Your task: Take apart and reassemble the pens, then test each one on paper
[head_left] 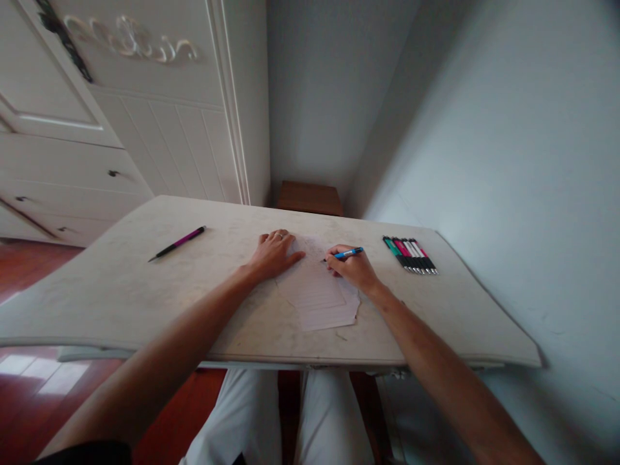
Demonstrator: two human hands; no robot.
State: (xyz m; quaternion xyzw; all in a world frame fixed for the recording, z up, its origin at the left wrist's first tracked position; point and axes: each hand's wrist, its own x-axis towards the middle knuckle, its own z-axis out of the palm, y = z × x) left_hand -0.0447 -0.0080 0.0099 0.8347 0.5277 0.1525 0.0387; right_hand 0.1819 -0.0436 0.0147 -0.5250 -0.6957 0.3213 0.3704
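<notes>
The paper (pixel 317 290) lies between the two hands, and its longer side runs from the far part of the table (pixel 217 316) toward the person, with a small slant. The blue pen (pixel 349 253) is above the upper part of the paper, and its long axis goes across it: the tip points to the left, the other end rises to the right, beyond the right edge of the paper. The right hand (pixel 353 266) comes to the paper from its right side and has the blue pen between bent fingers, closed around it near the tip, so this hand is the nearer one to the marked part. The left hand (pixel 277 254) lies palm down at the upper left edge of the paper, loosely spread, with the thumb stretched over the paper; no thing is seen in its grip. To the left of the paper, well apart, one purple pen (pixel 177 243) lies alone, and to the right of the paper a row of pens (pixel 411 256) lies side by side. Some matters are hard to make out: the marks on the paper are too faint to read, and it is not possible to tell whether the tip touches the surface. The left hand covers a part of the paper's edge, and how many sheets there are cannot be told with certainty.
</notes>
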